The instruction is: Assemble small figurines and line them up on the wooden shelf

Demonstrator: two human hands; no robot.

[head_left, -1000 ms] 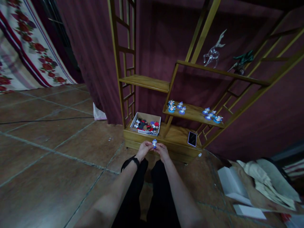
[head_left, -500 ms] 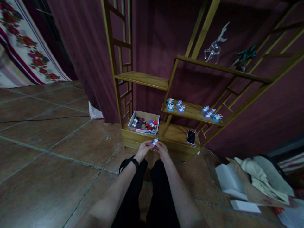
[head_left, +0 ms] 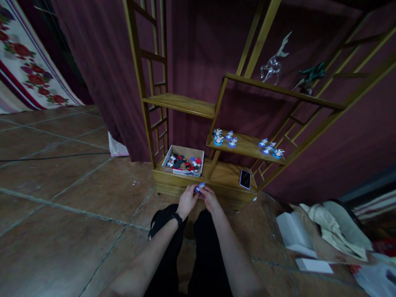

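Observation:
Between my two hands is a small purple-and-white figurine [head_left: 199, 187], tilted over to one side in front of the cabinet. The fingers of my left hand [head_left: 187, 201] pinch it from the left, and my right hand [head_left: 209, 199] grips its other side. Just beyond them, an open cardboard box [head_left: 187, 172] holds several jumbled red, black and white figurines [head_left: 194, 164]. Several purple or blue based figurines stand upright in two groups on the shelf [head_left: 246, 145]: one group [head_left: 218, 140] at its left end, another [head_left: 268, 148] toward the right.
A phone [head_left: 245, 179] lies on the cabinet's low top. Higher up stand a clear glass deer [head_left: 272, 68] and a dark green ornament [head_left: 310, 78]. On the floor at right are white boxes [head_left: 295, 235] and a cream cloth [head_left: 331, 227]. A black cable [head_left: 55, 157] crosses the tiles at left.
The figurine between my hands has gone from upright to tilted sideways, its purple base now turned to the left. The whole view has shifted slightly.

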